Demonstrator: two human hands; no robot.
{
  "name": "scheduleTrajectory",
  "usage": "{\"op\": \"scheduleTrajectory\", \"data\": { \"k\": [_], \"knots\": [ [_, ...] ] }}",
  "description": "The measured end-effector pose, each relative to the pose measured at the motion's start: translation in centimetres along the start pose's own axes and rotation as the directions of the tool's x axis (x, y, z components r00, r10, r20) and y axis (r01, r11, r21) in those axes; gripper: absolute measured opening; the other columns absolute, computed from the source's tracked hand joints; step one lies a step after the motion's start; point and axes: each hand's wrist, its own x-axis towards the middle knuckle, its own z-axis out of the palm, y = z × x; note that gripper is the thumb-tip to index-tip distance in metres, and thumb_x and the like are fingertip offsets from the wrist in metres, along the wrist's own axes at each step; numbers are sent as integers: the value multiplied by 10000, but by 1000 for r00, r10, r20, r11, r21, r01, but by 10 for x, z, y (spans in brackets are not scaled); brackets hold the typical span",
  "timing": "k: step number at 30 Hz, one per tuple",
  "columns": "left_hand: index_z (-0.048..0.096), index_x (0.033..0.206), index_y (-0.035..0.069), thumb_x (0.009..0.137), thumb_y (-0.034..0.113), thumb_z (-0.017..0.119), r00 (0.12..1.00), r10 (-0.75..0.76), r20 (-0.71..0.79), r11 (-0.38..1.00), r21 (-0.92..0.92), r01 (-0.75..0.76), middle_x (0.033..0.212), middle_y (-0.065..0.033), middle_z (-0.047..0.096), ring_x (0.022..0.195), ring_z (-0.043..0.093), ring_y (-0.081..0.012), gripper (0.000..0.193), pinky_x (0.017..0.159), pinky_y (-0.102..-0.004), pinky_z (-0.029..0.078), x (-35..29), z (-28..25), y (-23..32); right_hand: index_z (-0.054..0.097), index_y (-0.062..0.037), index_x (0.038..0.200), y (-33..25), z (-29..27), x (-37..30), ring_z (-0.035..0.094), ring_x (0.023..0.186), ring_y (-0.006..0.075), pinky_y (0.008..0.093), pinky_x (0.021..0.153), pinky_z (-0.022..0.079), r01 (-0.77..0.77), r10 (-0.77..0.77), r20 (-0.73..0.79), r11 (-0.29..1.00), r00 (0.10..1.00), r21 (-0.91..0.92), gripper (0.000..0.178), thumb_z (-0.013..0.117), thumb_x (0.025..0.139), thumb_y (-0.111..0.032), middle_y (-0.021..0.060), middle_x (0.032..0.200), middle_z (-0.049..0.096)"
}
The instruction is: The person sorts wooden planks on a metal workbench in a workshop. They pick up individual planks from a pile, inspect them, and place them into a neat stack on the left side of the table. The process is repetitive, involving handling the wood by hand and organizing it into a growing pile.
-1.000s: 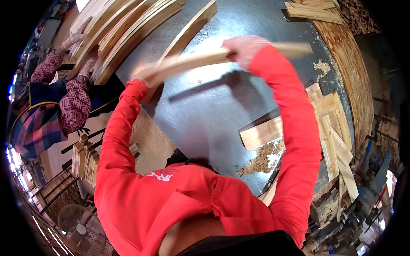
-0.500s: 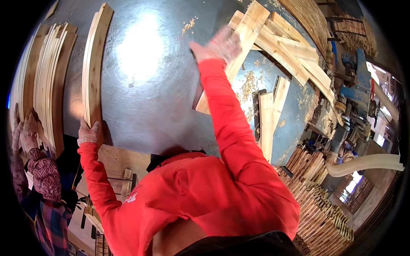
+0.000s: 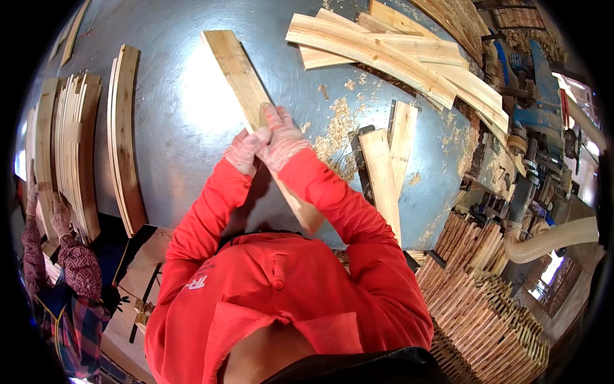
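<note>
A long wooden board (image 3: 240,73) lies slantwise in front of me, its near end close to my body. My gloved left hand (image 3: 245,150) grips its left edge, fingers closed. Against it, my gloved right hand (image 3: 281,139) is closed over the board's right side, and the two hands touch. Part of the board is hidden beneath the hands. To my left a pair of stacked boards (image 3: 125,137) lies apart on the metal table (image 3: 173,185).
Crossed loose boards (image 3: 377,54) heap at the far right, with wood shavings (image 3: 339,131) and two shorter boards (image 3: 384,179) nearer. At the left, a co-worker's gloved hands (image 3: 61,214) touch a row of boards (image 3: 80,147). Machinery (image 3: 537,121) and stacked wood (image 3: 480,307) stand right.
My left hand has let go of the stacked boards at the left and moved right. My right hand has come nearer from the heap, and both now hold one board, turned slantwise.
</note>
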Motion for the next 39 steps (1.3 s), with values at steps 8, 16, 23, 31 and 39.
{"op": "scheduleTrajectory", "data": {
  "k": [8, 16, 23, 31, 39],
  "knots": [
    [564, 1159, -16, 907, 192, 613, 988, -31, -149, 999, -33, 26, 907, -127, 634, 787, 632, -227, 330, 686, -354, 553, 60, 12, 13, 151, -172, 1543, 150, -212, 90, 189, 1457, 362, 522, 1162, 130, -354, 83, -360, 479, 929, -803, 1133, 657, 694, -724, 195, 1559, 255],
    [469, 1287, 17, 867, 292, 712, 990, -107, -96, 994, -36, 104, 1034, -107, 620, 814, 641, -199, 557, 707, -322, 561, 89, 104, -47, 353, -130, 1455, 130, -187, 93, 514, 1238, 368, 455, 1010, 410, -403, 361, -210, 621, 908, -673, 834, 706, 759, -424, 181, 1405, 489],
    [605, 1168, -55, 800, 324, 766, 970, 172, -170, 922, 375, -98, 1011, -187, 691, 825, 664, -227, 552, 753, -345, 543, 161, 66, -102, 569, -8, 1280, 266, -145, 92, 573, 1125, 271, 382, 944, 436, -105, 30, 325, 971, 945, 216, 690, 713, 788, -470, 168, 1205, 628],
    [586, 1300, 78, 905, 416, 571, 819, 416, 396, 123, 868, -482, 1330, -182, 562, 1244, 525, -299, 520, 1069, -393, 383, 198, -4, -116, 590, -20, 1239, 121, -84, -41, 603, 1076, 401, 440, 949, 470, 70, -66, -165, 997, 984, 20, 687, 612, 828, -570, 237, 1124, 653],
    [573, 1281, 53, 900, 394, 595, 988, 156, -6, 712, 694, -108, 1303, -172, 563, 1206, 534, -287, 512, 1039, -373, 397, 141, -22, -112, 304, -45, 1461, 250, -1, -273, 492, 1205, 444, 498, 998, 434, -728, 580, -491, 661, 650, -182, 1062, 873, 615, -343, 277, 1352, 452]
  ]
}}
